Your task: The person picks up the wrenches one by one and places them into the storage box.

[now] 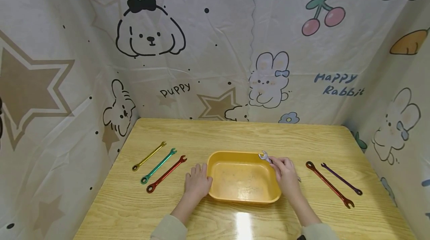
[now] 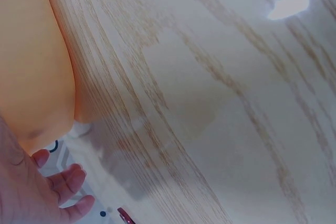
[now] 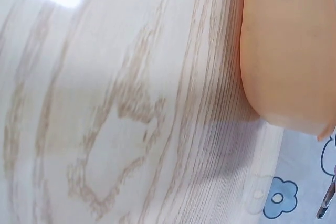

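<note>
Left hand: flat on table, fingers relaxed, touching tray's left wall
Right hand: pinching silver wrench over tray's far-right rim
Yellow tray: holding nothing yet
Left: three wrenches waiting
Right: two wrenches waiting

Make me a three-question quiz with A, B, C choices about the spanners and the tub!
1. Where is the silver metal spanner?
A. in the right hand, over the yellow plastic tub's rim
B. lying beside the green spanner
C. on the floor

2. How many spanners lie left of the tub?
A. one
B. three
C. five

3. What is the left hand doing?
A. gripping a spanner
B. resting flat against the tub
C. raised in the air

Answers: 1 A, fingers pinch it at the tub's corner. 2 B, gold, green, red. 3 B, fingers straight beside the wall.
</note>
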{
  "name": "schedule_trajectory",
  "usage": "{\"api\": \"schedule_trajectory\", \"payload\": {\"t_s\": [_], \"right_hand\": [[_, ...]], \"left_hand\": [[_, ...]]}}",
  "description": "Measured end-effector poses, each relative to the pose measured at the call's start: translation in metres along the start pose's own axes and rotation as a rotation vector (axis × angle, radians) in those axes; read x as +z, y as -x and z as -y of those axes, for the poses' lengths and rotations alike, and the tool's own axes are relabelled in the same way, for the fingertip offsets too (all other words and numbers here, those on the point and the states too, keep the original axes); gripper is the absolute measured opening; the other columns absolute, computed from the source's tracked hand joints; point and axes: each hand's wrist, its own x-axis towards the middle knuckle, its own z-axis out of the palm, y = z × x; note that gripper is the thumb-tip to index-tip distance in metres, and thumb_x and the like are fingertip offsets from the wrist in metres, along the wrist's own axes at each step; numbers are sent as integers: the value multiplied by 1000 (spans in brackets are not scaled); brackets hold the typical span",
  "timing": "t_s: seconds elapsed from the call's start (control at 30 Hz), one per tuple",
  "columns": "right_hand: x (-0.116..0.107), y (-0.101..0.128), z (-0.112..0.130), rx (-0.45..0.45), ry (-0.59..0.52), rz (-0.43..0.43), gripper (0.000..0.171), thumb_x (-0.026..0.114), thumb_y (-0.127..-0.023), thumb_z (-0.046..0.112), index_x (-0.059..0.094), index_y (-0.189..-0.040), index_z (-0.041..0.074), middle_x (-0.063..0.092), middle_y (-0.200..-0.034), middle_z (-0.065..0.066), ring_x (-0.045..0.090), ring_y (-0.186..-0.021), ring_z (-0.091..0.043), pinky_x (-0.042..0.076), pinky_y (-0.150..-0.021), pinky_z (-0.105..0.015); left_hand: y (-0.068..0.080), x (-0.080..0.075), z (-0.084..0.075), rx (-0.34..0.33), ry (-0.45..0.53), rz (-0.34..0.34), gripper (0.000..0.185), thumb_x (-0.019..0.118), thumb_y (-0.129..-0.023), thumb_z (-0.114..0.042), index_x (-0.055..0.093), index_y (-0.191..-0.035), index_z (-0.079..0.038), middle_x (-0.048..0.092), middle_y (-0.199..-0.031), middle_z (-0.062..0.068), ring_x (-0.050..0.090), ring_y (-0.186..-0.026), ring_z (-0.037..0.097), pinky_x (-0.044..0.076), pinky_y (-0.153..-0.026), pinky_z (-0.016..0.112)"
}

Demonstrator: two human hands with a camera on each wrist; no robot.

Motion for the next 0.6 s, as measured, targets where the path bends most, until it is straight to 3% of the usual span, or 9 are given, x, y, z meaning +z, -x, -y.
{"api": "schedule_trajectory", "payload": {"t_s": [0.6], "right_hand": [[24, -2, 16, -137, -46, 47, 27, 73, -69, -2, 69, -96, 4, 54, -80, -8, 49, -72, -22, 41, -61, -33]], "left_hand": [[1, -1, -1, 6, -26, -9, 36, 49, -88, -27, 42, -117, -7, 44, -104, 13, 42, -90, 29, 35, -75, 46]]}}
